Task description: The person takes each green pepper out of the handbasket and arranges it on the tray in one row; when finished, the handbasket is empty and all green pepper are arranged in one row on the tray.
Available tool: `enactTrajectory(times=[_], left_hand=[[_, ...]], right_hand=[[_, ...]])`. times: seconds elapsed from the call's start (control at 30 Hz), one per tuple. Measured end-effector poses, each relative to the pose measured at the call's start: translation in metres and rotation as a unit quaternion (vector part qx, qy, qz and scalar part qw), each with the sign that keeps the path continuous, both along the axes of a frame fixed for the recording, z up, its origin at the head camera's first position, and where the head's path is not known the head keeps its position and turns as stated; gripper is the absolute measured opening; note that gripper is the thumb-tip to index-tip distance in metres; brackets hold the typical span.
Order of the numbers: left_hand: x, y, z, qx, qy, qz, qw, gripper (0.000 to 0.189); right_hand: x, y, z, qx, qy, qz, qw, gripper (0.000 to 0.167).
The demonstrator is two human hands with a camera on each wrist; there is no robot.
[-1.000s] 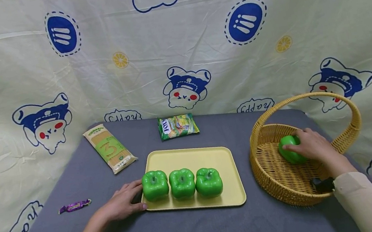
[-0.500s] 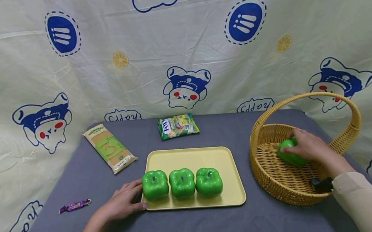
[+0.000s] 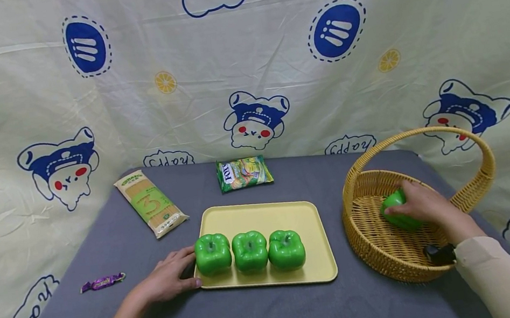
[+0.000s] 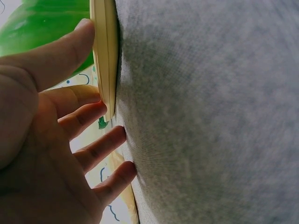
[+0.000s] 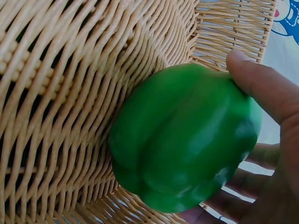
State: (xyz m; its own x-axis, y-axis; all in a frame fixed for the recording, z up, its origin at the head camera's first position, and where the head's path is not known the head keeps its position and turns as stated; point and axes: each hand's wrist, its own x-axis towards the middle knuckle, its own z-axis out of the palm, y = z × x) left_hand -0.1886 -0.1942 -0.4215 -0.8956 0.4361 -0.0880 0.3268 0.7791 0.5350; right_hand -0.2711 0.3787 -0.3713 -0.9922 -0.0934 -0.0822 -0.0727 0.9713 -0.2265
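Inside the wicker basket [image 3: 371, 251] at the right, my right hand [image 3: 425, 203] grips a green bell pepper [image 3: 396, 215]. The right wrist view shows that bell pepper [image 5: 182, 140] lying on its side against the weave, thumb on one side and fingers on the other. On the left, my left hand [image 3: 169, 277] rests at the edge of a pale yellow tray [image 3: 262, 212]. Its thumb and nearest fingers touch the tray's rim [image 4: 105, 60], and the other fingertips touch the cloth. Three green bell peppers [image 3: 250, 252] stand in a row on the tray.
A noodle packet [image 3: 151, 203] lies at the back left, and a green FOX'S candy bag [image 3: 244, 173] behind the tray. A purple wrapped candy [image 3: 103, 282] lies far left. The basket's tall handle [image 3: 420, 131] arches over the right hand. Grey cloth [image 3: 305, 309] covers the table.
In the basket, my right hand has shifted slightly left with the bell pepper, which has turned a little. The left hand and the tray have stayed still.
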Motion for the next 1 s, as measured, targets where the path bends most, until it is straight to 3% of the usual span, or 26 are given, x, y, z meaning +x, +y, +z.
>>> enactTrajectory(times=[0.4,0.67,1.0], left_hand=[[0.0,0.0,0.0,0.0,0.0,0.0,1.0,0.068],[0.0,0.0,0.0,0.002,-0.004,0.002,1.0,0.068],[0.0,0.0,-0.001,0.002,-0.004,0.002,1.0,0.068]], right_hand=[[0.001,0.001,0.004,0.012,0.002,0.0,0.9999,0.076],[0.005,-0.002,0.02,0.018,0.041,-0.004,0.999,0.087],[0.017,-0.012,0.038,-0.006,0.058,-0.008,0.9983,0.094]])
